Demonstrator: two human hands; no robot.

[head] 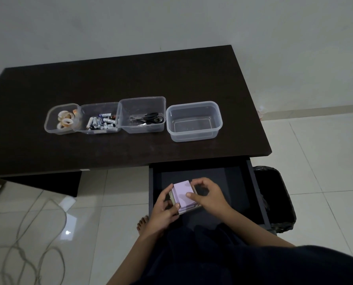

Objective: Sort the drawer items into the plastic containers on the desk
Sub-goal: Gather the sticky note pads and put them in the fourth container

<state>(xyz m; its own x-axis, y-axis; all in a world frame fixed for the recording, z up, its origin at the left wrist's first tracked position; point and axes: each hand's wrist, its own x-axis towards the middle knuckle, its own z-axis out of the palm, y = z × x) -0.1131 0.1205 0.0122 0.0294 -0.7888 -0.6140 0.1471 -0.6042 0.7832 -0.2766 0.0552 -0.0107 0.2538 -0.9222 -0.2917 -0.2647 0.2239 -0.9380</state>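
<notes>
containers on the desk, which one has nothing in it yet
The rightmost container; the other three hold tape rolls, batteries and scissors.

- The place looks like a plain room in a home, set up as a small study corner
- A dark wooden desk (130, 83) stands against a bare pale wall (171, 23), its drawer (255, 182) pulled open
- The floor (315, 161) is glossy white tile, and a bare foot (143, 223) rests on it
- A bin lined with a black bag (278, 194) sits beside the desk
- Loose cable (27, 233) lies coiled on the tiles
</notes>
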